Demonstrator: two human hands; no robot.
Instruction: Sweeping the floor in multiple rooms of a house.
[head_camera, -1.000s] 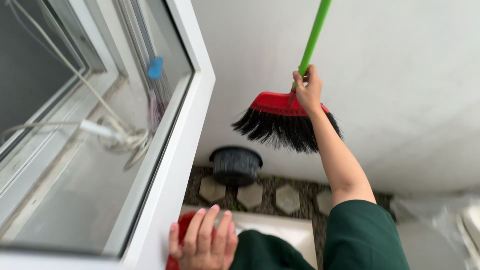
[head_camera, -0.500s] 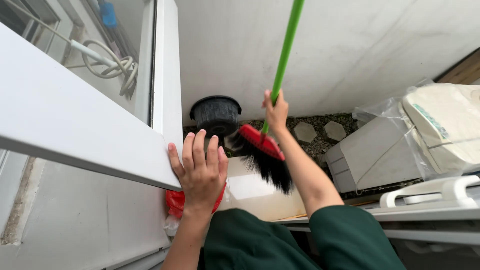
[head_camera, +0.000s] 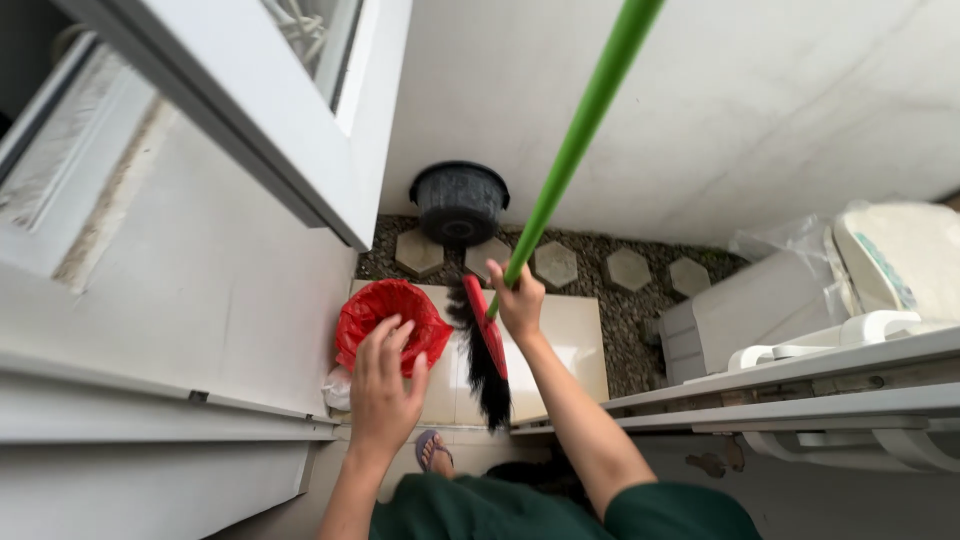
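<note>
While right hand (head_camera: 520, 305) grips green broom handle (head_camera: 580, 130), left hand (head_camera: 385, 390) open above red bag (head_camera: 385, 310)

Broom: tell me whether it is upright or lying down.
Roughly upright. The broom has its green handle rising past the camera and its black bristles hanging toward the floor; the right hand grips the handle low down.

open window sash (head_camera: 300, 130) left, red bin (head_camera: 385, 320) below, shelf (head_camera: 800, 385) right

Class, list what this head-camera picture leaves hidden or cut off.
- Green broom handle: top cut by the frame edge.
- Red bin: near rim hidden behind the left hand.
- White appliance: cut by the right edge.
- Feet: one sandalled foot shows; the other is hidden.
</note>
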